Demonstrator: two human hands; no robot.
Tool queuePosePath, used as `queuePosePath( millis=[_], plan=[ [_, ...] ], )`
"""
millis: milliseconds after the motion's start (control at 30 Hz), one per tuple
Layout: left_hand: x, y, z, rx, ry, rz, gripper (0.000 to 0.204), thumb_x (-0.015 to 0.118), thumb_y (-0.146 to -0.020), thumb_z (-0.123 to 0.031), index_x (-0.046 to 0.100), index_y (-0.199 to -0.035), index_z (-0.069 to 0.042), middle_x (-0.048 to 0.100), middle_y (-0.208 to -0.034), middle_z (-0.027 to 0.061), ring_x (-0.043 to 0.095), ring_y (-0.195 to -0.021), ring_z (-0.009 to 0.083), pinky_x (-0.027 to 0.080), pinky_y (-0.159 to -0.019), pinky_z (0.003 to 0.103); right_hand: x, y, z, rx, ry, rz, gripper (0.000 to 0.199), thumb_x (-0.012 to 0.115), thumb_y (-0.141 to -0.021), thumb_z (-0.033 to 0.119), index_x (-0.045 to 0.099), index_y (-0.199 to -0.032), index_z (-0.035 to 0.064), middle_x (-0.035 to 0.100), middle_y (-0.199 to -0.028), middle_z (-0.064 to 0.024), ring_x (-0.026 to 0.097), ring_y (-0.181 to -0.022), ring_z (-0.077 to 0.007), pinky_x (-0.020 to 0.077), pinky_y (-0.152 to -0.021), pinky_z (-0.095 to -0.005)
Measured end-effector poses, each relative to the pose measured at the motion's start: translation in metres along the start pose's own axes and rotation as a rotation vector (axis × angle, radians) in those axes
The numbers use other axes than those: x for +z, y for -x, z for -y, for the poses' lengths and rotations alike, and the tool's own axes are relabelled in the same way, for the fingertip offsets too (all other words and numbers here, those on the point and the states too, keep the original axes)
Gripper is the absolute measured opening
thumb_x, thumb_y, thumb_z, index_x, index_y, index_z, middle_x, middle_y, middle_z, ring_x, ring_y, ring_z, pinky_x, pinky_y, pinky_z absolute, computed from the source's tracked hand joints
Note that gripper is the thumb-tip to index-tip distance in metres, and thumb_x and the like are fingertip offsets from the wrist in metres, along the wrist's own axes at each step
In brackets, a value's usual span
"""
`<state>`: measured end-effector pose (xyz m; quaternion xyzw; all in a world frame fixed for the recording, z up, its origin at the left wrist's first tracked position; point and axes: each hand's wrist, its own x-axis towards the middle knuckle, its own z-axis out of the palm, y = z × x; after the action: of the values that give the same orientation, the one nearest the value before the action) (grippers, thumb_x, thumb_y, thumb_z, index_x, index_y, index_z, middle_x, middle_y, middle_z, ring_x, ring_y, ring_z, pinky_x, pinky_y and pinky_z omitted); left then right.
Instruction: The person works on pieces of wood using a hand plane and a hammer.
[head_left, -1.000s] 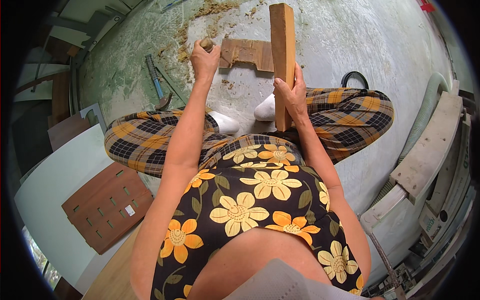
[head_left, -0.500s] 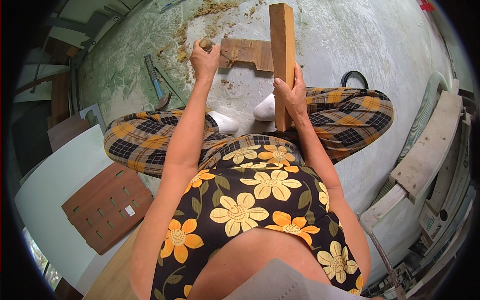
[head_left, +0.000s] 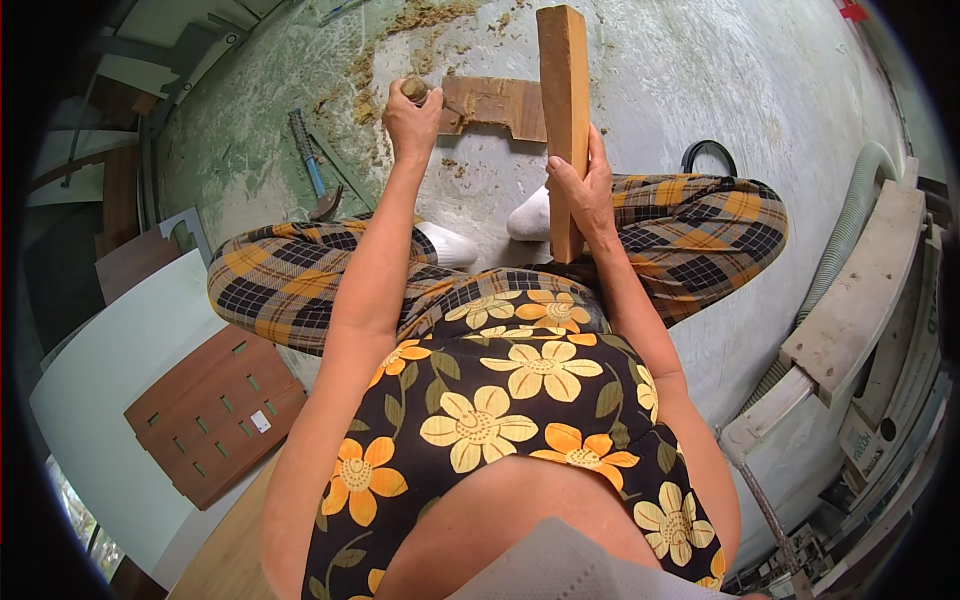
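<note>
Head view: your left hand grips a wooden-handled tool at the notched board; your right hand holds a wooden block.
The board lies on the floor, notch formed, edge ragged, seemingly unfinished.

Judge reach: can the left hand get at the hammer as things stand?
Probably yes for reach, less so for grasping: the hammer lies uncovered nearby, only a thin strip between, but the left hand is closed around a wooden handle.
</note>
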<state>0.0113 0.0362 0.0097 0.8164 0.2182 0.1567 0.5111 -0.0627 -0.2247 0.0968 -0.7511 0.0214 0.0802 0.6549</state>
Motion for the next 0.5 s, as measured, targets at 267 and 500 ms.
queuePosePath(
  millis=[267, 500],
  plan=[
    [-0.009, 0.004, -0.016, -0.081, -0.116, 0.113, 0.037, 0.075, -0.076, -0.027, 0.062, -0.098, -0.001, 0.072, -0.087, 0.0168, 0.072, -0.079, 0.0327, 0.055, -0.076, 0.041, -0.001, -0.001, -0.002, 0.005, 0.021, -0.005, 0.073, 0.070, -0.082, 0.024, 0.038, -0.144, -0.0004, 0.062, -0.119, -0.0178, 0.061, -0.106, -0.0232, 0.0492, -0.094, -0.0358],
    [-0.005, 0.005, -0.028, 0.105, -0.045, 0.007, 0.037, 0.078, -0.076, -0.024, 0.061, -0.100, -0.001, 0.071, -0.083, 0.0154, 0.070, -0.077, 0.0315, 0.055, -0.073, 0.039, -0.002, 0.000, -0.002, 0.003, -0.003, -0.014, 0.073, 0.070, -0.082, 0.023, 0.039, -0.144, -0.0014, 0.062, -0.120, -0.0183, 0.061, -0.108, -0.0243, 0.0484, -0.095, -0.0362]
  ],
)
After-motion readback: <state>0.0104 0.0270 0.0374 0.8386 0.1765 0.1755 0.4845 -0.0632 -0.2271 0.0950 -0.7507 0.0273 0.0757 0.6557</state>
